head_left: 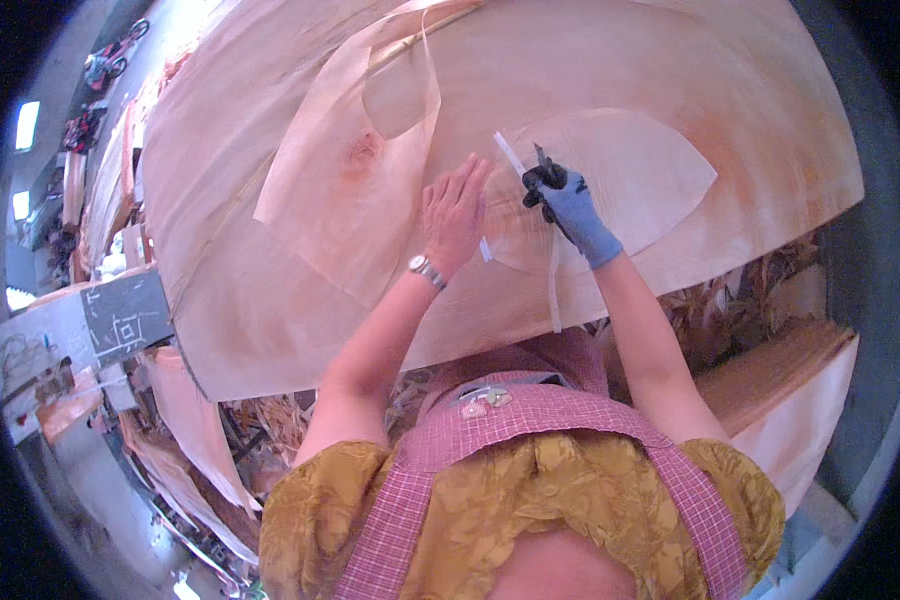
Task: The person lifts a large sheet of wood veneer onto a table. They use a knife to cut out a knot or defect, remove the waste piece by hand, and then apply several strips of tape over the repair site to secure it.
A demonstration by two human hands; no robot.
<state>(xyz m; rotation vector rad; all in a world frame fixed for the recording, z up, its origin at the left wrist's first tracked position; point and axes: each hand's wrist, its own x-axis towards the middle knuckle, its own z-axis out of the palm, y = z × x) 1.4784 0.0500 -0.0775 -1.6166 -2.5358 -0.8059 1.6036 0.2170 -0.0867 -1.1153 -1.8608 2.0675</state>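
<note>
Passage right of right hand (567, 203) over flat sheet (780, 130); loose piece (320, 175) beside left hand (454, 216).

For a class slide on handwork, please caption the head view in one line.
Gloved right hand holding a dark tool, bare left hand palm down, over a broad sheet.

The wide sheet (610, 60) is cut off at twelve o'clock; the gloved right fingers (548, 178) partly hide a dark tool (541, 153); the motorbike (117, 62) toward ten is indistinct.
</note>
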